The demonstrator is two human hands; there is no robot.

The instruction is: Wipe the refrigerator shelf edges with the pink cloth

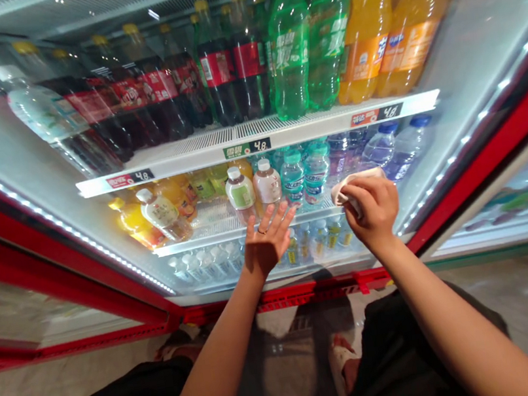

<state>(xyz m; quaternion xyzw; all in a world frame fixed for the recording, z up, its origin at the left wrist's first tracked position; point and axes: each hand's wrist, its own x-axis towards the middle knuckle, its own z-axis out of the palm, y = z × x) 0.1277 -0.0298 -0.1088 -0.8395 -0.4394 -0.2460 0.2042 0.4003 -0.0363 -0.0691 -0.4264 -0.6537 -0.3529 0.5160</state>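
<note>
My left hand (267, 237) reaches into the drinks fridge with its fingers spread and nothing in it. It is nearest to two white-capped bottles, one with a green label (240, 195) and one with a pale pink label (266, 183), both upright at the front of the middle shelf (213, 222). My right hand (375, 204) is closed around a crumpled white cloth (360, 178). The cloth is in front of the blue-capped bottles (381, 144) at the right end of that shelf. Light-blue bottles (293, 177) stand between my two hands.
An upper shelf (284, 134) with price tags holds cola (219, 75), green (290, 48) and orange soda bottles (369, 36). Small bottles (204, 262) fill a lower shelf. Red frames (486, 155) border the fridge, with a glass door (51, 302) at left. My feet (342, 358) are on the floor below.
</note>
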